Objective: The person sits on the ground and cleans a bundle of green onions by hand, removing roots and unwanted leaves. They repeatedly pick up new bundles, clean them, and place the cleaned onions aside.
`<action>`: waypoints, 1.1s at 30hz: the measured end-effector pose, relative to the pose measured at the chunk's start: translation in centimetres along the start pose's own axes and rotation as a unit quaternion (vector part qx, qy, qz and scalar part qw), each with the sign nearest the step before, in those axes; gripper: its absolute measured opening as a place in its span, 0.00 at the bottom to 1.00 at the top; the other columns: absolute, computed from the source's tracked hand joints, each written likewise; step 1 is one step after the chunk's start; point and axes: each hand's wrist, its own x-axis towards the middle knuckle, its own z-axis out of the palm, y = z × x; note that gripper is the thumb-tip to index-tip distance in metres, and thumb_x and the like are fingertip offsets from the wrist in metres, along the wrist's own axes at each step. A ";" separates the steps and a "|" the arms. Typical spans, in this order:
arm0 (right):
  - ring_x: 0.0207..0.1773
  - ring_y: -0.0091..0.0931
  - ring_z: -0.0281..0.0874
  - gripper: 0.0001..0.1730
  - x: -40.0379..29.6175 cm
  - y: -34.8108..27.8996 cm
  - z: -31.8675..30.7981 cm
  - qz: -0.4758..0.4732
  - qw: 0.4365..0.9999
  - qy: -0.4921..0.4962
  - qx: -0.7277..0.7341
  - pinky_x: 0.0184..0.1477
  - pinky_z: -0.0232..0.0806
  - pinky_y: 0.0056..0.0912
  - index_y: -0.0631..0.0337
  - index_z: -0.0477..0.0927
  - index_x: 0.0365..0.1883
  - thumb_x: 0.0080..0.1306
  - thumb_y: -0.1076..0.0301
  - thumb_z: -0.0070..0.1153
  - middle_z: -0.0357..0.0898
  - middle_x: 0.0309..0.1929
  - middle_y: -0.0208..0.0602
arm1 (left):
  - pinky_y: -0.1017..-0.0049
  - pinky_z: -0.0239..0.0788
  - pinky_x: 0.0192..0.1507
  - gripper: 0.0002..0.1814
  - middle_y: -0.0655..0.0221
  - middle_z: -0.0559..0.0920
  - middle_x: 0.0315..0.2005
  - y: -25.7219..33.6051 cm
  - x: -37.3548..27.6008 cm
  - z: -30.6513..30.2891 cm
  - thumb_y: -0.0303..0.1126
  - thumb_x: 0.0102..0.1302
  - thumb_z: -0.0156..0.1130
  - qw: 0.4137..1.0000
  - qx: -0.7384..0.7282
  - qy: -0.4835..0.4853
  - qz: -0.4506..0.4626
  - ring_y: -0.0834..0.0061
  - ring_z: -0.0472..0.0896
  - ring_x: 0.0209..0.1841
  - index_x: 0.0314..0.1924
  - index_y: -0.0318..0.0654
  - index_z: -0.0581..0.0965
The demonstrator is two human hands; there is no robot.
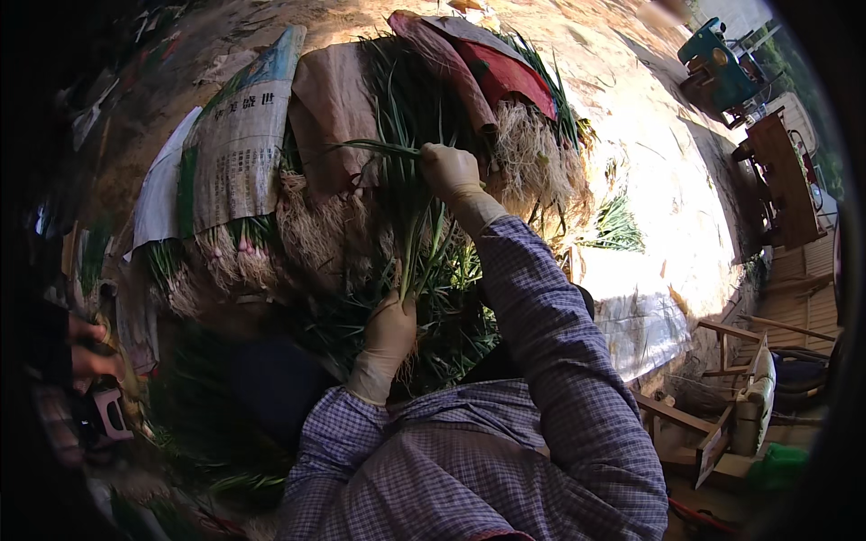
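My left hand (391, 328), in a pale rubber glove, grips the lower stalks of a few green garlic plants (408, 260) in front of my body. Some pale roots hang below that fist. Farther out, my gloved right hand (450, 170) is closed around long green leaves (385, 147), whose ends stick out to the left of it. Whether these leaves belong to the plants in my left hand cannot be told. Loose leaves and trimmings (463, 324) lie beneath both hands. Just beyond, bundled plants with long pale roots (534, 145) are heaped on the ground.
Printed woven sacks (233, 149) and a red sack (504, 78) cover parts of the heap. Another person's hands (95, 355) are at the left, near a pink plastic stool (111, 412). Wooden frames (717, 406) stand at the right, with a teal machine (720, 67) farther off.
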 end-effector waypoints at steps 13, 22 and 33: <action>0.36 0.26 0.77 0.24 -19.9 5.9 1.4 0.149 0.899 -0.412 0.027 0.40 0.68 0.32 0.65 0.78 0.42 0.59 0.51 0.59 0.81 0.35 0.38 | 0.87 0.61 0.23 0.12 0.77 0.75 0.22 3.0 4.7 -8.1 0.35 0.69 0.52 0.832 -0.526 0.007 -0.177 0.88 0.71 0.24 0.38 0.34 0.77; 0.27 0.14 0.68 0.20 -14.0 -4.5 5.4 0.233 0.725 -0.171 0.625 0.30 0.64 0.19 0.71 0.76 0.45 0.67 0.59 0.53 0.76 0.28 0.27 | 0.84 0.62 0.25 0.09 0.73 0.78 0.26 -0.2 6.0 -4.9 0.25 0.59 0.62 0.801 -0.545 0.014 -0.248 0.84 0.71 0.23 0.40 0.33 0.78; 0.27 0.20 0.71 0.22 -10.4 -0.9 -0.3 0.177 0.821 -0.276 0.467 0.32 0.65 0.27 0.61 0.80 0.41 0.67 0.49 0.50 0.79 0.26 0.32 | 0.82 0.63 0.22 0.04 0.72 0.77 0.22 0.4 6.1 -2.4 0.25 0.59 0.61 0.763 -0.572 0.009 -0.302 0.82 0.72 0.20 0.33 0.35 0.76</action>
